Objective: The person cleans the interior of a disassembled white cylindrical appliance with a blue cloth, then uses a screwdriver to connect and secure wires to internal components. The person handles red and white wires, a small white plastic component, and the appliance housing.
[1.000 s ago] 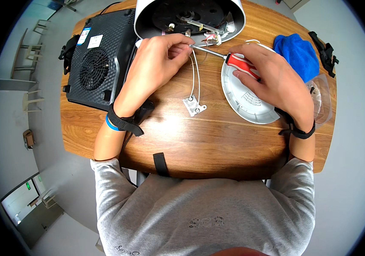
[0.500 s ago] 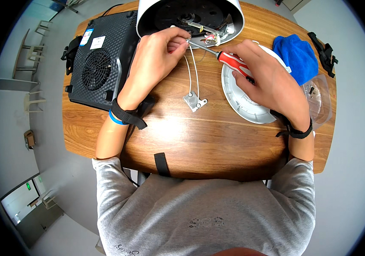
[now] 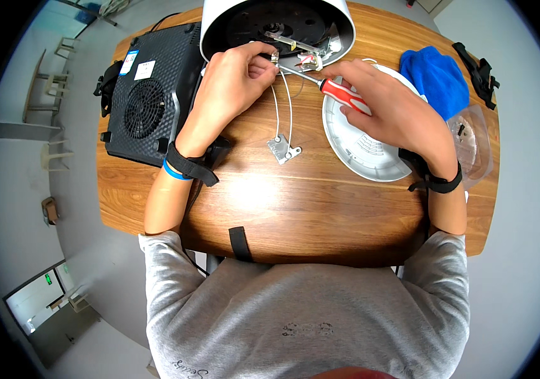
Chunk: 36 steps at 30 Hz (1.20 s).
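Observation:
My left hand (image 3: pixel 235 79) pinches a small metal piece (image 3: pixel 275 57) at the near rim of a white round appliance housing (image 3: pixel 349 38). My right hand (image 3: pixel 396 107) wraps around the red and white handle of a screwdriver (image 3: pixel 344 95); its shaft points left, and the tip meets or nearly meets the small metal piece. Two white wires (image 3: pixel 291 104) run from near my left fingertips down to a flat metal part (image 3: pixel 280 150) lying on the table. Inside the housing are a dark disc (image 3: pixel 244 28), a metal strip and a few loose wires.
A black appliance with a round fan grille (image 3: pixel 145 108) lies left on the wooden table (image 3: pixel 320 215). Under my right hand is a white round cover (image 3: pixel 352 142). Farther right are a blue cloth (image 3: pixel 434 82), a clear plastic tray (image 3: pixel 481 151) and a black strap (image 3: pixel 475 72).
The whole view has shifted slightly. More of the small metal piece shows at my left fingertips. Both hands keep their grips, with the screwdriver tip still at that piece.

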Tool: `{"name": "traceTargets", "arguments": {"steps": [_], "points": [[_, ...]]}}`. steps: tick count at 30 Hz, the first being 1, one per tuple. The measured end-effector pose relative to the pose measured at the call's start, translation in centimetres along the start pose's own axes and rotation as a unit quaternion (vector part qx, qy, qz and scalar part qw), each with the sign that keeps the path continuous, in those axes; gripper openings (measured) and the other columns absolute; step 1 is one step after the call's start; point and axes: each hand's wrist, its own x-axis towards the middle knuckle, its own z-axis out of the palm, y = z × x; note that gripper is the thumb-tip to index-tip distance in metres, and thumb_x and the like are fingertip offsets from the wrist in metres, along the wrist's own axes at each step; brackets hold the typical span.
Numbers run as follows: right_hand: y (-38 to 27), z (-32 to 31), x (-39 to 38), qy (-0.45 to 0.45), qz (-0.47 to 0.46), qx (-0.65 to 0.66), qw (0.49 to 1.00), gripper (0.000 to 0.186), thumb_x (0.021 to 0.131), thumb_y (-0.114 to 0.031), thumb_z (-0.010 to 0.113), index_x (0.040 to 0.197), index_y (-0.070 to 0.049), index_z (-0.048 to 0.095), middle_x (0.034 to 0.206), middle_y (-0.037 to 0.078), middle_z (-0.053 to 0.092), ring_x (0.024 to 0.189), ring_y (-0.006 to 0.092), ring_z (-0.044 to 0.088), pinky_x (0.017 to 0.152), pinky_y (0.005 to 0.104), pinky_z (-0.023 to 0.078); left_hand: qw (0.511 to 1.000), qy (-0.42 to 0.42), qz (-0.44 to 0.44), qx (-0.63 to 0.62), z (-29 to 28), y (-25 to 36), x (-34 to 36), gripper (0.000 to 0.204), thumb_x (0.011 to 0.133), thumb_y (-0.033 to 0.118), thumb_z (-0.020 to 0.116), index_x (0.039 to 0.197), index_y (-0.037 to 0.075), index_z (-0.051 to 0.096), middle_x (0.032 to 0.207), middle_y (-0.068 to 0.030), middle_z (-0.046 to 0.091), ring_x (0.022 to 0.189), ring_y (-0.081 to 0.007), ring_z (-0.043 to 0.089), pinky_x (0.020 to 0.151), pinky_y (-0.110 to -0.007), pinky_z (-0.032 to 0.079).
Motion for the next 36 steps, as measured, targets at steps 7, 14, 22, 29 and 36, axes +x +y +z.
{"name": "traceTargets", "arguments": {"steps": [7,14,22,29,36], "points": [[-0.7,-0.2,0.0,-0.066,0.036,-0.01,0.997,0.071,0.101,-0.007,0.078,0.168,-0.015,0.055,0.143,0.02,0.068,0.124,0.042,0.071,0.106,0.047,0.06,0.999,0.03,0.007,-0.045,0.2,0.9,-1.3,0.038,0.104,0.005,0.084,0.141,0.0,0.079,0.106,-0.0174,0.089,0.098,-0.0183,0.087,0.091,-0.034,0.069],[-0.7,-0.6,-0.8,-0.046,-0.02,-0.025,0.998,0.066,0.101,-0.009,0.078,0.163,-0.013,0.056,0.138,0.018,0.069,0.118,0.0422,0.075,0.097,0.0517,0.063,0.999,0.043,0.023,-0.024,-0.5,0.7,-2.7,0.021,0.103,0.008,0.084,0.122,-0.002,0.086,0.102,-0.0183,0.088,0.093,-0.0219,0.088,0.087,-0.034,0.068],[-2.5,-2.8,-0.6,-0.2,0.137,-0.058,0.969,0.049,0.096,-0.006,0.079,0.139,-0.007,0.055,0.124,0.018,0.074,0.117,0.0429,0.075,0.097,0.053,0.061,1.0,0.016,0.016,-0.013,-1.6,0.1,-3.1,0.017,0.103,0.009,0.084,0.115,-0.002,0.085,0.098,-0.0172,0.087,0.092,-0.0243,0.088,0.086,-0.033,0.068],[0.5,-1.4,-2.5,-0.195,0.131,-0.138,0.962,0.053,0.096,-0.007,0.082,0.14,-0.007,0.053,0.119,0.022,0.075,0.107,0.0466,0.076,0.09,0.0546,0.062,0.998,0.007,0.05,0.028,-2.7,0.0,-3.4,0.015,0.103,0.009,0.083,0.116,0.001,0.082,0.101,-0.0171,0.086,0.093,-0.0318,0.086,0.089,-0.039,0.067],[1.6,-1.3,-2.8,-0.207,0.145,-0.171,0.952,0.055,0.097,-0.006,0.08,0.145,-0.007,0.054,0.122,0.023,0.076,0.105,0.0488,0.078,0.09,0.0558,0.063,0.992,-0.039,0.096,0.074,-1.9,-0.8,-3.5,0.018,0.108,0.013,0.079,0.123,0.008,0.073,0.105,-0.017,0.081,0.092,-0.0373,0.079,0.084,-0.043,0.06]]}}
